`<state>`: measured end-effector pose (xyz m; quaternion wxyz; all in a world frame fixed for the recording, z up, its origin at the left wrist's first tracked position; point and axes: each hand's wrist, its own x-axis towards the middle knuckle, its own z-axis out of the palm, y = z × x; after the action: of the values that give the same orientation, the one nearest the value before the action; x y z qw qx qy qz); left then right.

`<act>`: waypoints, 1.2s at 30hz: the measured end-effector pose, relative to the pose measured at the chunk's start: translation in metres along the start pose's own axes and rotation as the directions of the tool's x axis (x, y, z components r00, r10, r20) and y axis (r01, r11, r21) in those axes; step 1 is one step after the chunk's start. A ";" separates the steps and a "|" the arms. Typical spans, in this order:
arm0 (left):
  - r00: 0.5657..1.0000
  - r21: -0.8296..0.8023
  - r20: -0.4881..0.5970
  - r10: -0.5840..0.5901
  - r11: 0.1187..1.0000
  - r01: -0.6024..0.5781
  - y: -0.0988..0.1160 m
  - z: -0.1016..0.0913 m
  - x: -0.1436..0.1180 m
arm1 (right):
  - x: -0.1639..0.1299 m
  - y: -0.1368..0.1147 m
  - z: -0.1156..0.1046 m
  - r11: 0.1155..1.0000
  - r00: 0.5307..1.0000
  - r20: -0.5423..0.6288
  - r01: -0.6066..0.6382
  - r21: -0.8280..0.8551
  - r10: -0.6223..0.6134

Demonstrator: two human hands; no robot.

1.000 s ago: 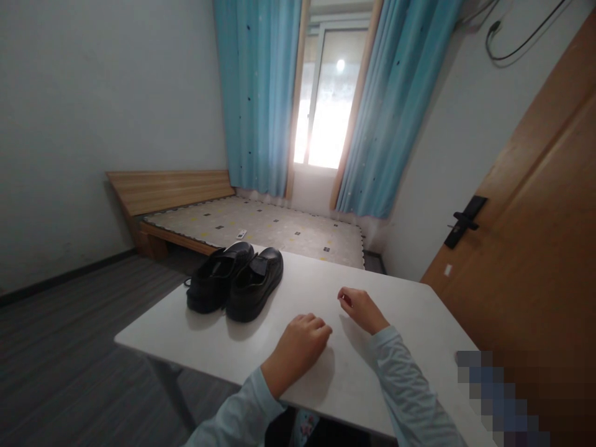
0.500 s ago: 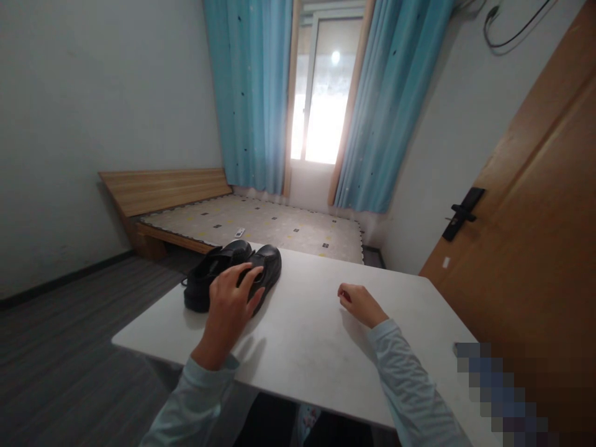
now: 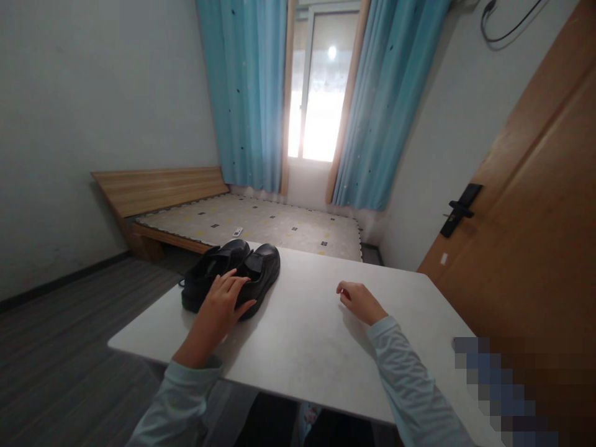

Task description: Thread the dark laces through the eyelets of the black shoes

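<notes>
Two black shoes (image 3: 264, 264) stand side by side on the left part of a white table (image 3: 307, 335), toes pointing away from me. My left hand (image 3: 218, 310) is closed around the heel end of the right-hand shoe, fingers over its opening and thumb along its outer side. It partly hides both heels. Over to the right, my right hand (image 3: 361, 301) rests on the tabletop with loosely curled fingers and nothing visible in them.
Beyond the table stands a low bed (image 3: 261, 214) with a patterned mattress and a small white object (image 3: 238, 232) on it. A wooden door (image 3: 526, 186) is on the right. A pixelated patch (image 3: 498, 385) covers the table's right edge.
My left hand has moved down and slightly left, from above the shoes onto the heel of the right-hand one. The right hand stays in place. The view has shifted slightly.
</notes>
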<state>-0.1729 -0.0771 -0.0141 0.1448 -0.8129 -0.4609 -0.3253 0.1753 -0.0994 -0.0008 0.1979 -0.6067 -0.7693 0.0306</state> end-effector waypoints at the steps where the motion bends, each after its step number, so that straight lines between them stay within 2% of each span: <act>1: 1.000 -0.027 0.017 -0.006 1.000 0.006 -0.001 0.000 0.000 | 0.000 0.000 0.000 1.000 1.000 0.001 0.000 -0.001 0.000; 6: 0.994 -0.142 0.100 -0.038 0.989 0.052 -0.003 -0.006 0.012 | 0.000 0.000 0.000 1.000 1.000 0.005 -0.005 0.004 0.005; 11: 0.981 -0.163 0.190 -0.032 0.985 0.064 -0.002 -0.020 0.032 | 0.000 0.002 0.001 1.000 1.000 -0.002 0.012 0.017 -0.012; 18: 0.992 -0.161 0.116 0.051 0.986 -0.032 0.016 -0.029 0.057 | 0.000 0.003 0.002 1.000 1.000 -0.020 0.010 0.014 -0.010; 23: 0.995 -0.215 0.076 0.071 0.975 -0.053 0.040 -0.027 0.059 | 0.001 0.002 0.000 1.000 1.000 -0.024 0.002 0.020 -0.002; 30: 0.998 -0.294 0.006 0.062 0.954 -0.057 0.091 -0.020 0.051 | 0.001 -0.002 -0.004 1.000 0.999 -0.047 -0.017 0.008 0.017; 36: 0.997 -0.347 0.005 0.082 0.935 -0.075 0.132 -0.009 0.044 | 0.002 -0.001 -0.007 0.991 0.989 -0.102 -0.111 -0.079 0.103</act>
<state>-0.0491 -0.1229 0.0303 0.0079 -0.8465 -0.3653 -0.3872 0.1764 -0.0995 0.0064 0.2074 -0.6557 -0.7257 -0.0209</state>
